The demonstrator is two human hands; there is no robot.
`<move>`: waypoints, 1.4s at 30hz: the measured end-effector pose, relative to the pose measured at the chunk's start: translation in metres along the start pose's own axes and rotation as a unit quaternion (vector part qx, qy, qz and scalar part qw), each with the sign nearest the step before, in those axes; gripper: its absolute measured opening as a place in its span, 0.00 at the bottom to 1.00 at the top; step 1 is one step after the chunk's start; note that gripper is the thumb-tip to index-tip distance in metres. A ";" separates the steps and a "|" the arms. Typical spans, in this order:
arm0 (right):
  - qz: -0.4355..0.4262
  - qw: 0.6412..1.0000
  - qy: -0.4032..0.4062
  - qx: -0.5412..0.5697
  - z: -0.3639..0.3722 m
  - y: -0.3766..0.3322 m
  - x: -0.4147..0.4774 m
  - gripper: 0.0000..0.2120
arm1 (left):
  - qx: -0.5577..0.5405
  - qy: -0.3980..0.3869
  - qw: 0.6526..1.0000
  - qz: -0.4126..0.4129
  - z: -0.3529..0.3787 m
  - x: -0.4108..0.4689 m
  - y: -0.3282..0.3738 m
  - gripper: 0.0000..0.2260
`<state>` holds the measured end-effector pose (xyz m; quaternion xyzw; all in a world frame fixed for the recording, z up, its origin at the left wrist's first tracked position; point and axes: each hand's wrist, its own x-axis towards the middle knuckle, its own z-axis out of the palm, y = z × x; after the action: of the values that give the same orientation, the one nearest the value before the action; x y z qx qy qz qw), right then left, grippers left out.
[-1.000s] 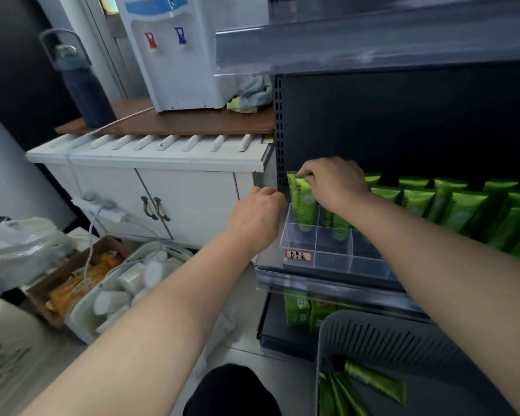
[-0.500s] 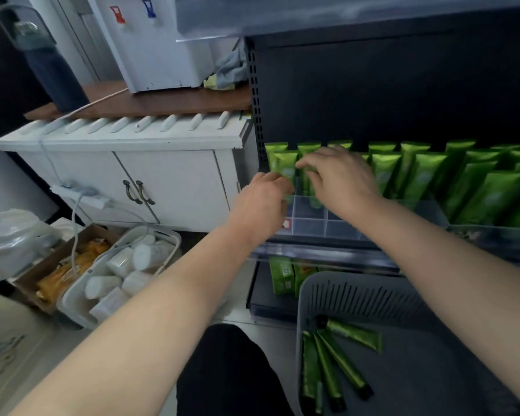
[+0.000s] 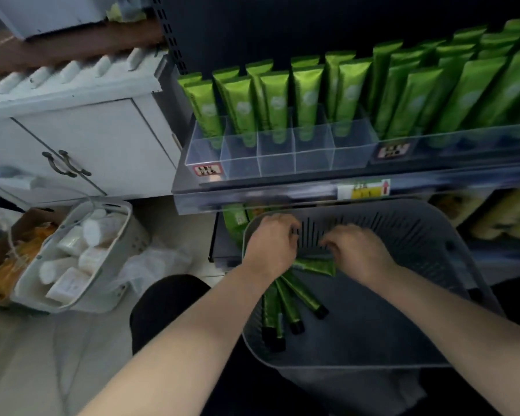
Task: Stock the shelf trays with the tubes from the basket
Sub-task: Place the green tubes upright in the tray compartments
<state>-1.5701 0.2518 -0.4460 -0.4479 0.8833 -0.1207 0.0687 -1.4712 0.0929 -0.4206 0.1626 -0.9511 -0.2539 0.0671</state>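
Both my hands are down in the grey basket in front of the shelf. My left hand has its fingers curled over the crimped ends of several green tubes, which fan out below it with their black caps toward me. My right hand curls onto the wide end of another green tube lying crosswise between the hands. On the shelf above, a clear divided tray holds upright green tubes at the back of its slots. More rows of tubes fill the trays to the right.
On the floor at the left stand a white basket of white bottles and a cardboard box of orange packs. Behind them is a white cabinet. Below the shelf edge with its yellow price label, a lower shelf holds yellow products.
Both hands have left the shelf tray and dropped into the basket onto the tubes there. The view has tipped downward, so the basket fills the lower frame.
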 end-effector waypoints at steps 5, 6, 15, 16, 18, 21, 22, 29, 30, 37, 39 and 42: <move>0.063 0.972 -0.224 0.013 0.049 0.026 -0.011 0.19 | 0.040 -0.190 0.968 -0.156 0.050 -0.010 -0.015 0.11; 0.065 0.968 -0.243 0.020 0.056 0.026 -0.009 0.19 | 0.050 -0.216 0.960 -0.170 0.058 -0.013 -0.017 0.11; 0.060 0.954 -0.275 0.104 0.109 -0.018 0.026 0.13 | 0.092 -0.269 0.933 -0.221 0.093 -0.018 -0.036 0.12; 0.066 0.952 -0.276 0.115 0.115 -0.019 0.027 0.14 | 0.097 -0.266 0.934 -0.218 0.094 -0.018 -0.036 0.12; 0.075 0.951 -0.270 0.129 0.122 -0.019 0.025 0.15 | 0.106 -0.268 0.934 -0.213 0.097 -0.019 -0.035 0.12; 0.111 0.947 -0.255 0.159 0.125 -0.011 0.014 0.13 | 0.108 -0.289 0.923 -0.230 0.104 -0.021 -0.033 0.11; 0.129 0.943 -0.258 0.165 0.124 -0.007 0.010 0.14 | 0.109 -0.292 0.921 -0.234 0.105 -0.022 -0.030 0.11; 0.212 0.919 -0.309 0.124 0.103 0.037 -0.019 0.34 | 0.126 -0.339 0.914 -0.183 0.128 -0.026 -0.013 0.14; 0.215 0.919 -0.312 0.111 0.098 0.043 -0.022 0.36 | 0.120 -0.339 0.916 -0.177 0.130 -0.025 -0.011 0.13; 0.108 0.945 -0.308 0.029 0.093 0.059 -0.028 0.34 | 0.168 -0.302 0.926 -0.153 0.146 -0.017 -0.012 0.26; 0.113 0.946 -0.304 0.022 0.098 0.060 -0.028 0.33 | 0.192 -0.293 0.925 -0.148 0.153 -0.017 -0.008 0.30; 0.117 0.948 -0.286 0.071 0.105 0.061 -0.030 0.36 | 0.234 -0.281 0.920 -0.144 0.162 -0.018 -0.005 0.27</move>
<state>-1.5757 0.2948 -0.5628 -0.3514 0.8618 -0.0407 0.3637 -1.4874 0.1693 -0.5634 0.2309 -0.9293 -0.0666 -0.2803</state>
